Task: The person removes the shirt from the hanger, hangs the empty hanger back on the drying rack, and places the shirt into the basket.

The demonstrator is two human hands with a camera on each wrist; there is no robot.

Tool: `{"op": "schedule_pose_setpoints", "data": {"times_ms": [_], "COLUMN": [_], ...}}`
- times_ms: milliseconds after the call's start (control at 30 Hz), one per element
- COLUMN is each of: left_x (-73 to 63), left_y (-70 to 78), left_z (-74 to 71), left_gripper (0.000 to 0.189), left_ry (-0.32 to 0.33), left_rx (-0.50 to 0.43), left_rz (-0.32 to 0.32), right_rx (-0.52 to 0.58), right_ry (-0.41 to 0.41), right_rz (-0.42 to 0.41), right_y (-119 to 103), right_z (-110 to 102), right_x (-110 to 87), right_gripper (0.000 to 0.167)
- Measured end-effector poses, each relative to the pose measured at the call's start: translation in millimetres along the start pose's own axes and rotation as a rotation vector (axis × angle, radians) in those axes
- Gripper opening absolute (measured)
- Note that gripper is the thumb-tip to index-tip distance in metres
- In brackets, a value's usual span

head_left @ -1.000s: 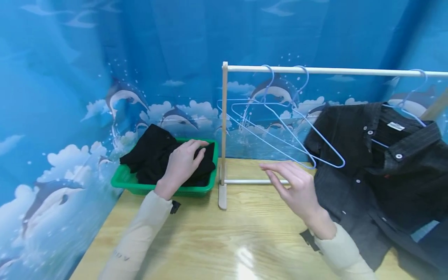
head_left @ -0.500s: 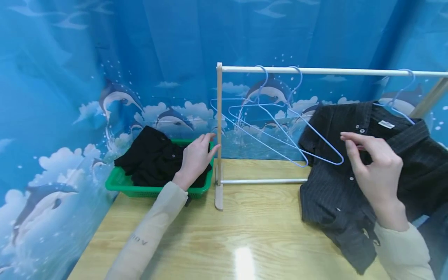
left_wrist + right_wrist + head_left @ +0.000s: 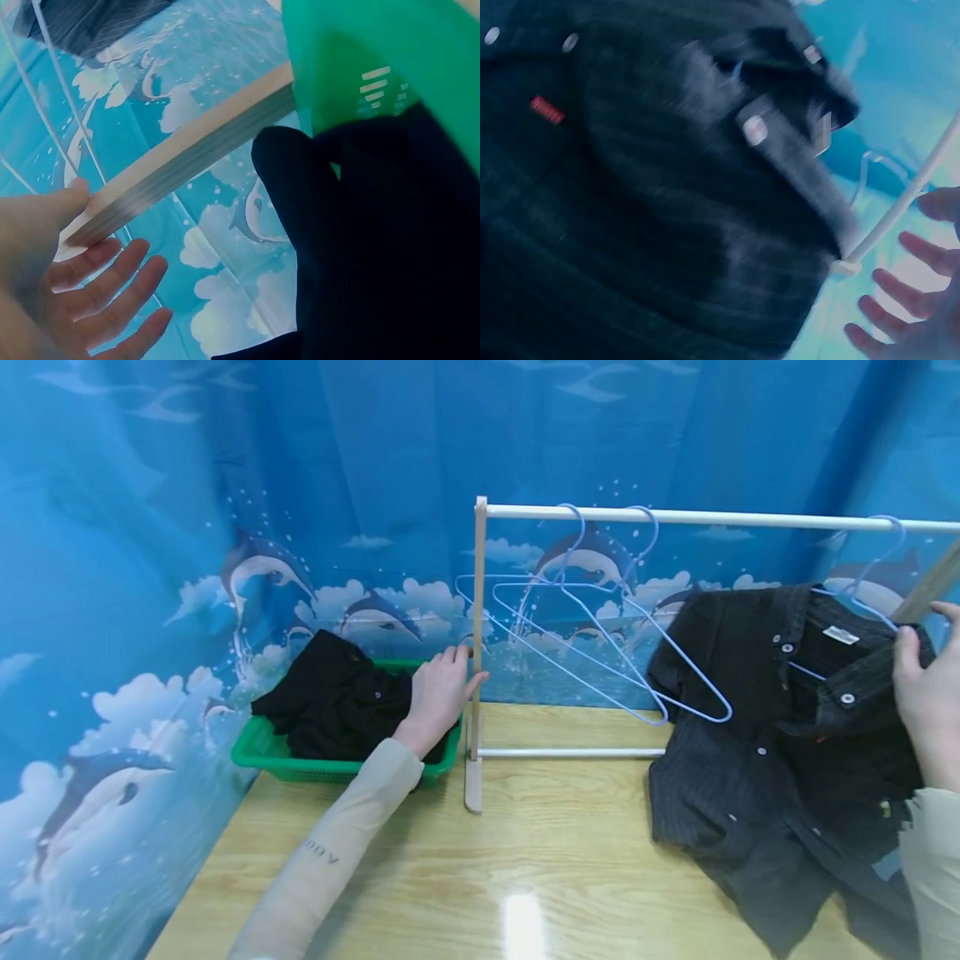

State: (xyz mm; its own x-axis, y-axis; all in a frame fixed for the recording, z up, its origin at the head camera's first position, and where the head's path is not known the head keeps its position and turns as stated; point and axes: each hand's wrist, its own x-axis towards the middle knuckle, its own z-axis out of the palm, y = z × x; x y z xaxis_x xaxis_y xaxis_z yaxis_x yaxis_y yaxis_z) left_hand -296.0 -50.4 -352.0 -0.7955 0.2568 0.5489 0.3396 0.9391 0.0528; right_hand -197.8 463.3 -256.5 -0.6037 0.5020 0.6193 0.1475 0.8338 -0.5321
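My left hand (image 3: 435, 697) is at the left wooden post (image 3: 180, 154) of a clothes rack, above the basket's right end. In the left wrist view, thumb and index finger pinch the post from either side, the other fingers spread apart. My right hand (image 3: 933, 693) is by the shirt's collar and the rack's right post (image 3: 930, 581). The right wrist view shows its fingers (image 3: 904, 292) spread with nothing between them. A black short-sleeved shirt (image 3: 727, 677) with white buttons hangs on a light blue hanger (image 3: 873, 572), its front open.
Two bare light blue hangers (image 3: 600, 627) hang from the white rail (image 3: 720, 518) near its left end. A green basket (image 3: 251, 745) of black clothes (image 3: 337, 710) stands left of the rack on the wooden table (image 3: 420, 877). Behind is a blue dolphin curtain (image 3: 360, 460).
My left hand has moved from over the basket's clothes to the left post and now grips it. My right hand has swept right across the shirt to the rack's right side.
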Motion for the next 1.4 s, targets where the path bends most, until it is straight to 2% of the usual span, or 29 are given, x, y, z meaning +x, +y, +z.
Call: {"op": "schedule_pose_setpoints", "data": {"times_ms": [100, 200, 333, 467, 567, 767, 900, 1000, 1200, 1267, 1400], "left_x": [2.5, 4.5, 7.7, 11.7, 14.4, 20.7, 25.0, 27.5, 29.1, 29.0, 28.9], "left_y": [1.7, 2.1, 1.6, 0.7, 0.2, -2.9, -5.0, -6.5, -8.1, -8.1, -7.6], "left_z": [1.5, 1.9, 2.4, 3.6, 3.6, 4.3, 6.6, 8.4, 12.6, 12.8, 11.4], "left_gripper": [0.051, 0.053, 0.05, 0.047, 0.048, 0.043, 0.041, 0.041, 0.043, 0.043, 0.043], "left_ry": [0.009, 0.009, -0.004, -0.021, -0.034, -0.069, -0.076, -0.078, -0.09, -0.091, -0.09], "left_rx": [0.047, 0.066, 0.059, 0.055, 0.053, 0.017, -0.015, -0.035, -0.057, -0.059, -0.073], "left_rz": [0.013, 0.024, 0.022, 0.012, 0.002, -0.03, -0.041, -0.052, -0.064, -0.066, -0.069], "right_rx": [-0.007, 0.002, 0.029, 0.01, -0.03, -0.138, -0.195, -0.207, -0.105, -0.091, -0.088], "right_ry": [-0.027, -0.079, -0.138, -0.155, -0.15, -0.132, -0.142, -0.114, 0.008, 0.024, 0.107], "right_rz": [0.08, 0.118, 0.137, 0.156, 0.143, 0.053, 0.043, 0.039, 0.051, 0.062, 0.059], "right_y": [11.9, 19.0, 24.9, 26.8, 27.2, 28.2, 26.1, 22.7, 20.5, 20.4, 21.4], "right_z": [1.5, 5.1, 11.4, 12.9, 12.3, 9.5, 5.4, 5.1, 2.6, 0.4, -2.1], "right_x": [5.2, 5.8, 3.4, 0.7, -0.7, -4.0, -9.2, -12.4, -14.7, -14.6, -12.7], "right_gripper": [0.051, 0.052, 0.052, 0.051, 0.05, 0.053, 0.057, 0.057, 0.052, 0.052, 0.052]}}
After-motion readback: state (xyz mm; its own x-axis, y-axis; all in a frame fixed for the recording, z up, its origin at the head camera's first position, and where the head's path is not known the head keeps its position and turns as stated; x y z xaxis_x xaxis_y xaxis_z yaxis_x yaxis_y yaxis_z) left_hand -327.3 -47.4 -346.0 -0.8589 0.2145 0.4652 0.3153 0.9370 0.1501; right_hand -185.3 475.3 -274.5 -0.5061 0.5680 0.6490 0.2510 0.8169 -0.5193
